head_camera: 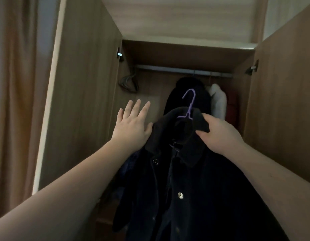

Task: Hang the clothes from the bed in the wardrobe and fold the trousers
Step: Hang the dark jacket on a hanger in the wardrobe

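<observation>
I see my right hand (220, 134) with its grip closed on the collar of a dark navy buttoned coat (182, 180), which sits on a thin purple plastic hanger (189, 105), held up near me before the open brown wooden wardrobe (91, 94). My left hand (131, 124) has a wide grip, fingers straight, thumb touching the coat's left shoulder. Farther back, a grey metal rail (168, 69) carries a black garment (189, 94), a white garment (218, 100) and a red one (231, 105).
</observation>
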Demonstrator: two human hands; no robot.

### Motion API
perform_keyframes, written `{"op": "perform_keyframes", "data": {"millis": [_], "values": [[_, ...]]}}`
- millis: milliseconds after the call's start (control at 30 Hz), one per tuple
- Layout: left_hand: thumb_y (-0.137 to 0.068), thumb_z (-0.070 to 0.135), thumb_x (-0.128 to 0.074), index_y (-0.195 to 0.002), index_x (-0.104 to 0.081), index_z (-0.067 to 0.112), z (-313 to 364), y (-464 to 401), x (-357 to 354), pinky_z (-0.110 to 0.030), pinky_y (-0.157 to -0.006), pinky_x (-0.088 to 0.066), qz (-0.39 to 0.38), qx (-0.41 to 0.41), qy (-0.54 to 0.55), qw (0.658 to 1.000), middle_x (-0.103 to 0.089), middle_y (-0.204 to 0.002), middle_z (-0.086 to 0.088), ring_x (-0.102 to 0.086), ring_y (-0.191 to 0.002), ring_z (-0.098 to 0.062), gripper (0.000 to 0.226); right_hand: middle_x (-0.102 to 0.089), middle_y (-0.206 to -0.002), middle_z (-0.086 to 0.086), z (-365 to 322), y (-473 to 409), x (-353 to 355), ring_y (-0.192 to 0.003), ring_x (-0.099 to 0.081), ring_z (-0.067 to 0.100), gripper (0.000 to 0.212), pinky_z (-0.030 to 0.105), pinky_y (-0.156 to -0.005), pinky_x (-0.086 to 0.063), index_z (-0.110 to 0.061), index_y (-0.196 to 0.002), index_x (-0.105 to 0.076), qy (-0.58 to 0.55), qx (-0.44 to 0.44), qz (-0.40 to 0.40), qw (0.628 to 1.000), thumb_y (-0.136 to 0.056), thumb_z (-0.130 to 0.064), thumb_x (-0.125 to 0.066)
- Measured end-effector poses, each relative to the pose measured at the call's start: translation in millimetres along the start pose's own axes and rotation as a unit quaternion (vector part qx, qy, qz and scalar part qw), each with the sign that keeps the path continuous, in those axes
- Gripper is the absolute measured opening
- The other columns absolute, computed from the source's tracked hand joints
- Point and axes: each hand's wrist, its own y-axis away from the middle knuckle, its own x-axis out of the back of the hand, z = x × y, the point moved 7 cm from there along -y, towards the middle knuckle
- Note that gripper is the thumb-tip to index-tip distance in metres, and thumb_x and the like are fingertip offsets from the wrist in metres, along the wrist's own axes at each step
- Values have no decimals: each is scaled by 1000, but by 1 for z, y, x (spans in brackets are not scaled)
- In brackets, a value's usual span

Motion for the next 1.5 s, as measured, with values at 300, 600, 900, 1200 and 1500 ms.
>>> {"op": "perform_keyframes", "data": {"millis": [300, 600, 900, 1200, 1500], "values": [[-102, 47, -35, -159, 1, 34, -4, -148, -63, -52, -124, -4, 27, -46, 11, 999, -2, -169, -3, 6, -155, -25, 68, -70, -113, 1, 42, -125, -16, -101, -64, 29, 43, 42, -83, -55, -36, -136, -50, 56, -25, 61, 996, -95, -42, -59], [-102, 48, -36, -157, 0, 40, 6, -260, -123, -51, -125, -4, 76, -103, -14, 992, -2, -169, 2, 6, -155, -22, 67, -67, -117, 2, 88, -254, -34, -102, -64, 33, 44, 37, -75, -50, -41, -135, -48, 80, 7, 108, 991, -93, -47, -57], [-102, 50, -34, -158, 0, 40, 6, -363, -175, -51, -124, -6, 123, -96, -70, 985, -2, -169, 2, 5, -155, -23, 66, -68, -119, 2, 115, -378, -63, -106, -64, 33, 45, 39, -78, -53, -38, -137, -47, 99, 77, 156, 980, -94, -43, -57], [-102, 51, -31, -158, 0, 39, -18, -448, -211, -52, -124, -7, 153, -83, -119, 978, -2, -169, 3, 3, -155, -22, 65, -66, -105, -6, 124, -493, -118, -86, -62, 19, 39, 37, -70, -55, -38, -135, -48, 44, 109, 121, 986, -96, -39, -55], [-102, 50, -33, -158, -1, 39, -75, -509, -264, -49, -124, -8, 154, -91, -112, 978, -4, -168, 3, 2, -154, -24, 65, -62, -125, 0, 149, -564, -179, -103, -62, 23, 60, 43, -84, -58, -38, -151, -31, 149, 27, 68, 986, -96, -43, -56]]}}
